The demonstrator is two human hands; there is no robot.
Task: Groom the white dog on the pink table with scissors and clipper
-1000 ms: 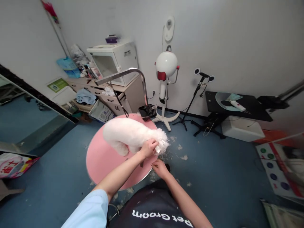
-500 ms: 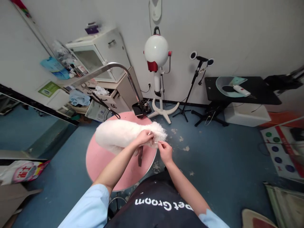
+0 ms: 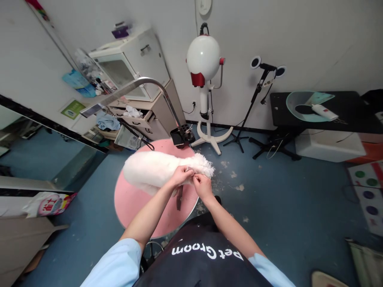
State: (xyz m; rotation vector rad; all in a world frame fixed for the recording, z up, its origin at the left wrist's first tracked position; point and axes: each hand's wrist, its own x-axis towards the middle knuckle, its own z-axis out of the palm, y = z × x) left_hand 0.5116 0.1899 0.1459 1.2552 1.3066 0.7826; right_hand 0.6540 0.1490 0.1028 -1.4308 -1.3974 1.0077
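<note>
A white, close-clipped dog [image 3: 152,167] stands on a round pink grooming table [image 3: 128,203], its fluffy head [image 3: 205,161] toward the right. My left hand [image 3: 182,175] is closed at the side of the head, pinching the dog's ear; my fingers hide most of it. Right beside it, my right hand [image 3: 202,184] is pinched against the same spot. The thin white stick it held half a second earlier is now hidden by the fingers. Below my left hand, a dark brown flat strip [image 3: 179,198] lies over the table near the dog's front.
A metal grooming arm [image 3: 170,103] with a black tool holder [image 3: 179,137] rises at the table's back edge. Behind stand a white dryer [image 3: 203,57], a ring-light stand [image 3: 254,95] and a black table [image 3: 353,107]. Fur clumps [image 3: 239,187] litter the blue floor.
My right hand has moved left, in against the ear and my left hand, and the stick has gone from sight. The whole view has shifted slightly.
</note>
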